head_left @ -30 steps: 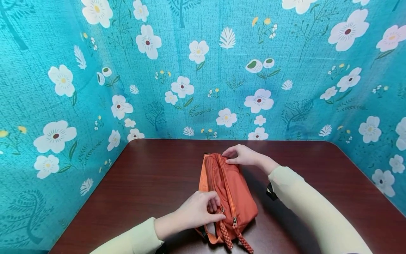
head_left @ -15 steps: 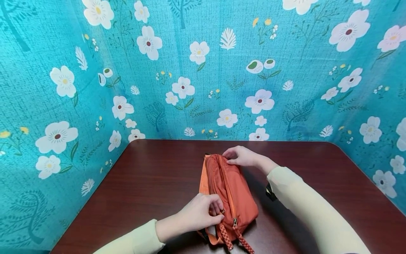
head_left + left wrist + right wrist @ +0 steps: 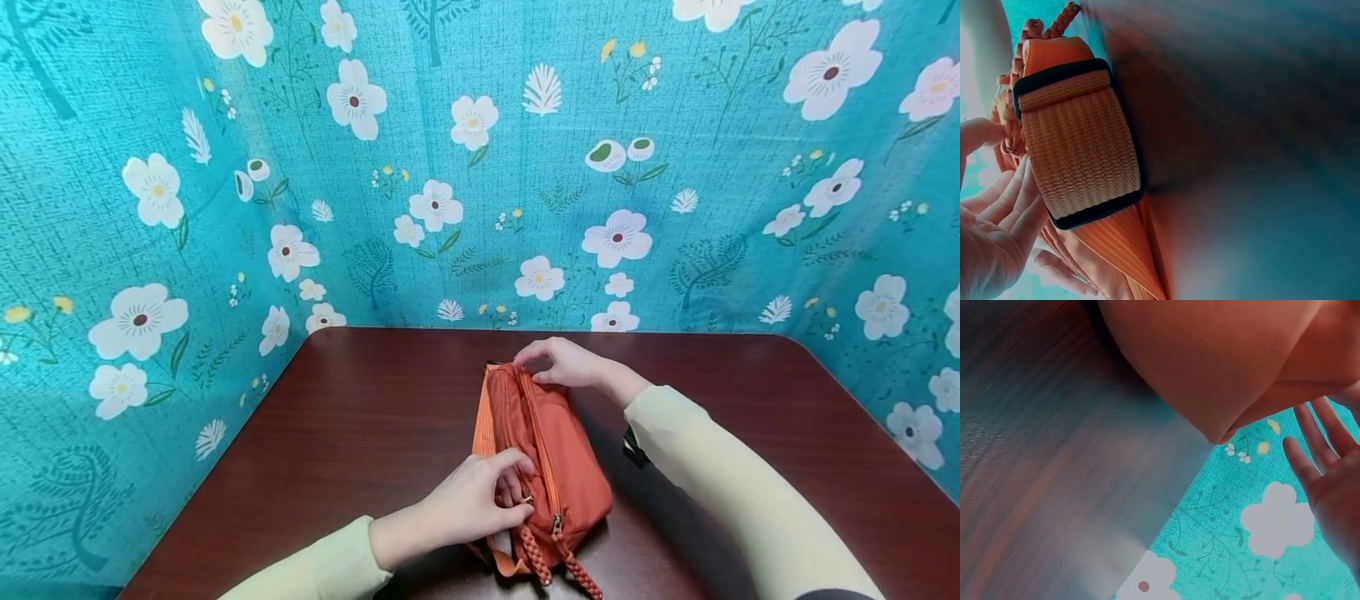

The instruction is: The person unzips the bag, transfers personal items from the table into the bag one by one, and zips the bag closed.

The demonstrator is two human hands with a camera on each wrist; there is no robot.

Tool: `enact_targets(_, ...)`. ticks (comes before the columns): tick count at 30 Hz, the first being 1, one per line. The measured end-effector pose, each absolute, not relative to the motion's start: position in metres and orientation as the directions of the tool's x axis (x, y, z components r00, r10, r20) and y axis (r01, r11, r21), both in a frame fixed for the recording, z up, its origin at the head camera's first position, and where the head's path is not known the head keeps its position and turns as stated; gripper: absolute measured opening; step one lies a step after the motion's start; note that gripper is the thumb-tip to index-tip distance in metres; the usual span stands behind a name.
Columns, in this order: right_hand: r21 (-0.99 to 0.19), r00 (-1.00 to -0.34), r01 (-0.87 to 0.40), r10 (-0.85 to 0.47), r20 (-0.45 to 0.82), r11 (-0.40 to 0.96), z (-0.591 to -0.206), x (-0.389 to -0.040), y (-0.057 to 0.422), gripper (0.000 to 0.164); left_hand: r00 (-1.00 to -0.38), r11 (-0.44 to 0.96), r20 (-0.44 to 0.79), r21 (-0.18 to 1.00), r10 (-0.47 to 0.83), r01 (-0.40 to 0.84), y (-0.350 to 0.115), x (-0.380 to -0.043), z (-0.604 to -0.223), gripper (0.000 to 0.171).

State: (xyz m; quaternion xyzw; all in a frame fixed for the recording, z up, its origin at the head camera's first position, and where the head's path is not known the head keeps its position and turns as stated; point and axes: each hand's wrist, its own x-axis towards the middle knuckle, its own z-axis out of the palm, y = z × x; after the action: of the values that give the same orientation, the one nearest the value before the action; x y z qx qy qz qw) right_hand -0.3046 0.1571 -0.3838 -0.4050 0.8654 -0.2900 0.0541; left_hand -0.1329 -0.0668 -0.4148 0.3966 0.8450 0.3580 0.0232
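An orange-red fabric waist bag point(image 3: 564, 454) lies on the table with its two zippers running away from me. My left hand point(image 3: 472, 498) is at its near left end, thumb and fingertips pinching at the slider of the left zipper, partly hidden by the fingers. A braided cord pull point(image 3: 535, 557) hangs below that slider; a second braided pull point(image 3: 576, 567) hangs from the right zipper. My right hand point(image 3: 573, 364) grips the bag's far end, thumb on top and index finger over the end. In the right wrist view, the other fingers point(image 3: 1313, 453) extend beside the bag.
An orange webbing strap point(image 3: 483, 425) runs along the bag's left side; its black buckle point(image 3: 1097, 212) shows in the left wrist view. The dark wood table point(image 3: 375, 400) is bordered by a blue floral cloth point(image 3: 480, 200) at the back and sides.
My right hand has shifted slightly left over the bag's far end, its index finger reaching further across. My left hand stays at the left zipper's slider, and the bag has hardly moved.
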Motion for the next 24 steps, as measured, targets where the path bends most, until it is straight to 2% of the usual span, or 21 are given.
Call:
enact_targets(4, -0.510, -0.642, -0.695, -0.757, 0.122, 0.507, -0.383, -0.307, 0.151, 0.029, -0.661, 0.425, 0.245, 0.599, 0.710, 0.679, -0.067, -0.134, -0.414, 0.027)
enact_targets(12, -0.490, -0.655, -0.691, -0.747, 0.114, 0.531, -0.385, -0.309, 0.150, 0.017, -0.646, 0.421, 0.286, 0.564, 0.707, 0.710, -0.066, -0.137, -0.418, 0.007)
enact_targets(24, -0.457, -0.687, -0.682, -0.714, 0.134, 0.571, -0.385, -0.307, 0.166, 0.013, -0.650, 0.436, 0.292, 0.546, 0.701, 0.715, -0.074, -0.142, -0.415, 0.008)
